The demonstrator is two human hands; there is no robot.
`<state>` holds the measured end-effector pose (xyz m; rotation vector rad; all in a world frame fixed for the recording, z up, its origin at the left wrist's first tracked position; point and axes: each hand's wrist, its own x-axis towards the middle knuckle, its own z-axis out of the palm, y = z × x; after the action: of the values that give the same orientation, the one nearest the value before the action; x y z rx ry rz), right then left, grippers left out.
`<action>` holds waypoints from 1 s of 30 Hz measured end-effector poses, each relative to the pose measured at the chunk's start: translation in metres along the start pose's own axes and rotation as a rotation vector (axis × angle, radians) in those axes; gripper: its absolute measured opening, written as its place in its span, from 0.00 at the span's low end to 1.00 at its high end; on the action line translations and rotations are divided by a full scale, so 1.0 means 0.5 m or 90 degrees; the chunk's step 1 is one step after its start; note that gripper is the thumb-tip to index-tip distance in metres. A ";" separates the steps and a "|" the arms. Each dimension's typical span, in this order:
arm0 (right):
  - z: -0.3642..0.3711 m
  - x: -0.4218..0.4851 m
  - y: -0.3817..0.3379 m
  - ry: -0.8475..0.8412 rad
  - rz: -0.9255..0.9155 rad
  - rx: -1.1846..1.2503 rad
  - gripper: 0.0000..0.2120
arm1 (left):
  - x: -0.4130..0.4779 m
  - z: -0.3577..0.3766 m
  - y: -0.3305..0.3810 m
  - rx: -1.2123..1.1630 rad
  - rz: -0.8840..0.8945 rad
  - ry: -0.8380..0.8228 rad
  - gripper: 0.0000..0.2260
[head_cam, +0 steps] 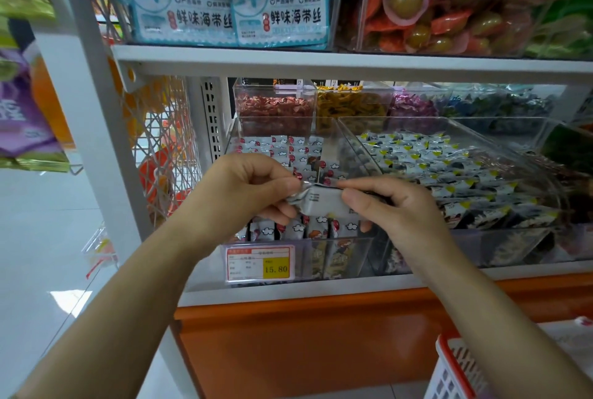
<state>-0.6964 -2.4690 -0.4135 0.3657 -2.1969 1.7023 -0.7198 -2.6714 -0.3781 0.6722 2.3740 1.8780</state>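
A small grey-white snack packet (322, 202) is held level between both hands, above a clear plastic bin (337, 247) full of similar packets with cloud and cartoon prints. My left hand (247, 186) pinches the packet's crumpled left end with thumb and fingers. My right hand (388, 206) pinches the right end, thumb in front and index finger along the top edge. The bin sits on the lower shelf of a white store rack.
A price tag reading 15.80 (260, 262) hangs on the bin front. To the right lies a second clear bin (481, 247) of yellow-marked packets. Behind stand tubs of wrapped sweets (276, 109). Seaweed packs (231, 0) fill the upper shelf. A red-and-white basket (455, 369) is at lower right.
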 end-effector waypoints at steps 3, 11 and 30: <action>0.000 0.001 0.003 -0.018 0.013 0.028 0.11 | 0.003 -0.007 -0.005 -0.068 -0.072 -0.011 0.04; 0.005 0.003 0.011 0.042 0.016 0.071 0.09 | -0.001 0.005 0.001 0.051 -0.013 -0.013 0.06; 0.030 -0.009 -0.006 0.093 -0.058 -0.027 0.04 | 0.004 0.053 -0.003 0.217 0.098 0.065 0.12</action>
<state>-0.6927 -2.4841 -0.4163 0.3146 -2.0753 1.5808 -0.7143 -2.6467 -0.3860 0.8203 2.8191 1.6032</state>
